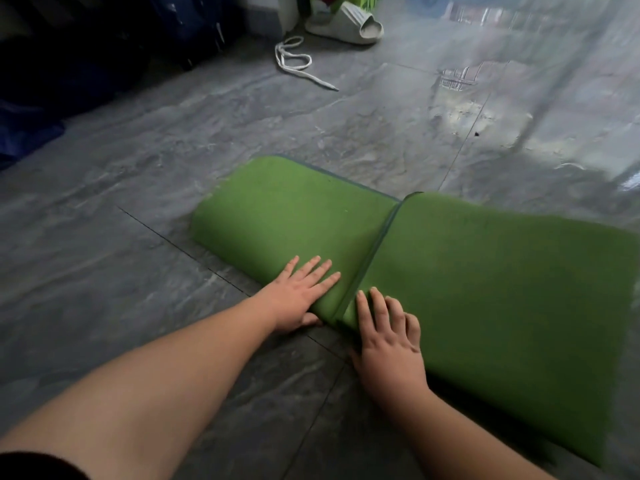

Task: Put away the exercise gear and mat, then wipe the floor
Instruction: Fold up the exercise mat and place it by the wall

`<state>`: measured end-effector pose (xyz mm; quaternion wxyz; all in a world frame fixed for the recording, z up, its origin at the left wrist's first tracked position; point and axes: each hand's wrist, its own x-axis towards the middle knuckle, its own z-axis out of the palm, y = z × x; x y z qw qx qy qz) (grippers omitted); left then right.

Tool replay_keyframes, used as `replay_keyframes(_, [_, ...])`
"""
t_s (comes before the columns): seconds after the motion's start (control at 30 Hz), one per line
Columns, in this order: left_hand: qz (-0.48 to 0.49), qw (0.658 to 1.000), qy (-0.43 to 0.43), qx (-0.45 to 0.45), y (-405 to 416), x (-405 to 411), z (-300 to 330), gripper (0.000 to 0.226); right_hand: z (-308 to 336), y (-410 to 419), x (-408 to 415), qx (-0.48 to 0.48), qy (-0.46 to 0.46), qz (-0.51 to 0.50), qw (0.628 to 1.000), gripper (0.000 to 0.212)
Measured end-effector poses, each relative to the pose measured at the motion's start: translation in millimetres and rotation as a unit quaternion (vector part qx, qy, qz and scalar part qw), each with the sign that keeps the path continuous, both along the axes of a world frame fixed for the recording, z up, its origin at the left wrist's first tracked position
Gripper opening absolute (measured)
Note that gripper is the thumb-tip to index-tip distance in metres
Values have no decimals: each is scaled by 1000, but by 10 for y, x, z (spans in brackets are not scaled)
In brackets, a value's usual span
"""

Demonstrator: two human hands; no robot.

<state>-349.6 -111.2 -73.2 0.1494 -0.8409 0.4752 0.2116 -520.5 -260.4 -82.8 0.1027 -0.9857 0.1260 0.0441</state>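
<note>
A glossy grey stone-tile floor [242,140] fills the view, reflecting light at the upper right. On it lies a thick green foam exercise mat [485,278], folded or partly rolled so that one layer's edge crosses the middle as a dark seam. The left hand [298,296] lies on the left section with its fingers straight and slightly spread, thumb tucked under the mat's near edge. The right hand [388,337] presses just beside the seam, fingers bent and close together. Farther back lie a white shoelace [298,64] and a pale grey slide sandal [349,24], with dark blue fabric [31,133] at the left.
</note>
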Motion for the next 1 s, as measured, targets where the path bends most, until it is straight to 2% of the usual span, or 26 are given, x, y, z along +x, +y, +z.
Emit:
replay_keyframes(0.1, [-23,1000,0,13,-11,-50,17,83,-18,-33,-10,-2,-29,-6,1000,96])
replay_keyframes(0.23, [-17,1000,6,-1,-78,-190,75,69,51,-80,-28,-24,-68,-9,997,74])
replay_keyframes(0.33, [-17,998,33,-42,-370,-440,159,64,102,-313,-186,-39,-69,-43,996,73])
replay_keyframes(0.5, [-84,988,103,-74,-987,-1265,53,57,185,-1113,-991,-88,-10,-1,996,90])
replay_keyframes(0.6, [-127,978,137,-90,-1246,-1740,-58,76,239,-1424,-1529,-118,11,22,993,87])
replay_keyframes(0.63, [-148,975,134,-95,-1304,-1839,-103,78,228,-1484,-1676,-118,24,23,992,86])
replay_keyframes(0.7, [-189,973,95,-87,-1372,-1945,-168,66,182,-1526,-1879,-104,52,20,993,86])
replay_keyframes(0.8, [-165,976,77,-119,-1345,-1992,-239,54,181,-1489,-1925,-43,72,5,997,81])
replay_keyframes(0.87, [-103,970,104,-194,-1365,-2012,-114,53,301,-1543,-1858,26,17,-16,999,67])
replay_keyframes(0.93, [-32,958,117,-262,-1514,-2020,44,50,510,-1754,-1815,133,-102,-47,985,50])
replay_keyframes(0.97, [-4,951,122,-285,-1641,-2028,135,50,607,-1936,-1814,156,-158,-70,972,46])
replay_keyframes(1.0, [17,944,124,-305,-1798,-2045,241,51,690,-2150,-1826,139,-204,-96,964,45])
